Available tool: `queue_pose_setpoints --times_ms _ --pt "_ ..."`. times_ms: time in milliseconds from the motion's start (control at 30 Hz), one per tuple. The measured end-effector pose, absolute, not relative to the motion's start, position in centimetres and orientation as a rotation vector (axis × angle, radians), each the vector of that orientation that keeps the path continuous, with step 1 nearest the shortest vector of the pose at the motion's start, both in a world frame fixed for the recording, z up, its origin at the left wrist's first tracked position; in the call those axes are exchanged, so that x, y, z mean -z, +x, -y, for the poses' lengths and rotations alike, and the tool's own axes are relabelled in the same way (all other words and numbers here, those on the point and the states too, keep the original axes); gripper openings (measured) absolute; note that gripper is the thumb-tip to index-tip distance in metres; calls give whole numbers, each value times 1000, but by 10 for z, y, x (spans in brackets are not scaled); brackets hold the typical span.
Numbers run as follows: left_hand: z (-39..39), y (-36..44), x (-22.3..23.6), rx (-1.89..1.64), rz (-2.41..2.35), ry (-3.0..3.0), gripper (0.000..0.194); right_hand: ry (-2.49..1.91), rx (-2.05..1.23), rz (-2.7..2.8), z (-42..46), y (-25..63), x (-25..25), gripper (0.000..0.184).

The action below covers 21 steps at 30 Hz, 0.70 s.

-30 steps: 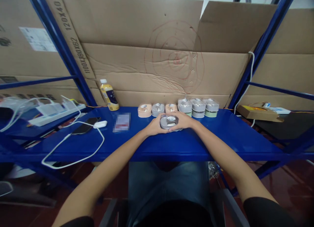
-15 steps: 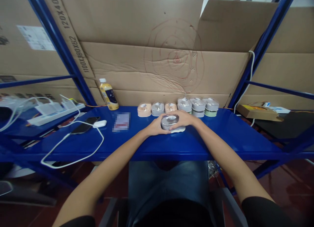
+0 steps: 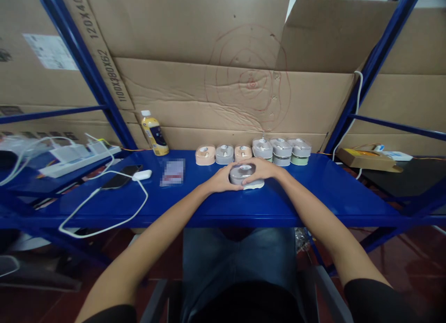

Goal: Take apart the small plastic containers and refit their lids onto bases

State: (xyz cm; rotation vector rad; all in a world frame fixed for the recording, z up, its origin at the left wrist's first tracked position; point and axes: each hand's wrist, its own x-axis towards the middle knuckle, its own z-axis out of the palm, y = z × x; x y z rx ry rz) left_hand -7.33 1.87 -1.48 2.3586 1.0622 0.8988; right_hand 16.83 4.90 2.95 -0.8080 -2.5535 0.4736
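Note:
Between my two hands is a small rounded grey container with a clear lid (image 3: 239, 173), just above the blue tabletop near its middle. My left hand (image 3: 222, 180) is closed round its left side, thumb along the front. From the right, my right hand (image 3: 262, 168) grips it, fingers behind and thumb on the front. A pale flat piece with a wavy edge (image 3: 254, 184) shows under the right hand; whether it joins the container I cannot tell. Behind my hands stand similar containers in a row: peach (image 3: 205, 155), grey (image 3: 224, 154) and stacked grey ones (image 3: 281, 151).
A yellow drink bottle (image 3: 155, 135) stands at the back left. Left of my arms lie a blurred-out card (image 3: 173, 172), a dark phone (image 3: 121, 178) and a looping white cable (image 3: 104, 233). A power strip (image 3: 80, 162) sits farther left, an open cardboard box (image 3: 369, 161) at right.
Both hands keep their hold on the container in nearly the same place. The whole view has shifted very slightly; nothing else has visibly moved.

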Motion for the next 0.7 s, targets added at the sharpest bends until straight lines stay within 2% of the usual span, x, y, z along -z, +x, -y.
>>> queue_pose_setpoints --times_ms 200,433,500,600,700 --pt "-14 -75 14 -896 -997 2427 100 -883 -299 2507 -39 172 -11 98" --pt "-1 -74 9 -967 -1143 2432 94 -856 -327 2476 -37 172 -13 111" --pt "-2 -74 3 -1092 -1252 2388 93 -826 -267 2311 -37 175 -22 101" --pt "-15 -73 -12 -1350 -1510 2215 92 -843 -163 1941 -40 186 -37 66" --pt "-39 -62 -31 -1428 -1806 2041 90 -902 -80 1651 -46 200 -45 61"
